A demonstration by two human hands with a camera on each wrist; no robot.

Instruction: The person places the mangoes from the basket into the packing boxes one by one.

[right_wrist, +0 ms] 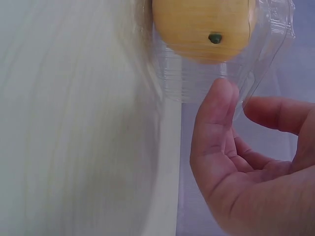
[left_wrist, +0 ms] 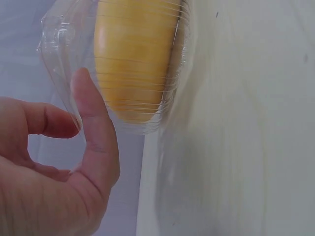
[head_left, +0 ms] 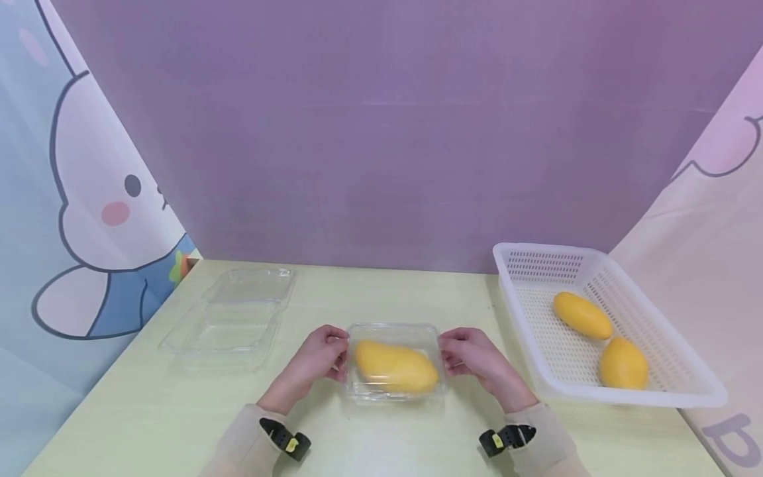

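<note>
A clear plastic clamshell box (head_left: 395, 331) sits on the table in front of me, its lid over a yellow mango (head_left: 396, 368). My left hand (head_left: 317, 358) pinches the rim at its left side between thumb and index finger. On the opposite side, my right hand (head_left: 475, 358) pinches the rim the same way. Through the ribbed wall in the left wrist view, one end of the mango (left_wrist: 133, 59) shows. The right wrist view shows the mango's other end (right_wrist: 197, 29), with a small dark green stem.
At the back left lies another clear clamshell box (head_left: 235, 318), opened out. A white perforated basket (head_left: 536, 351) stands on the right, holding two more mangoes, one lying lengthwise (head_left: 582, 315) and one nearer the front (head_left: 623, 364). Behind the table (head_left: 179, 417) rises a purple wall (head_left: 381, 132).
</note>
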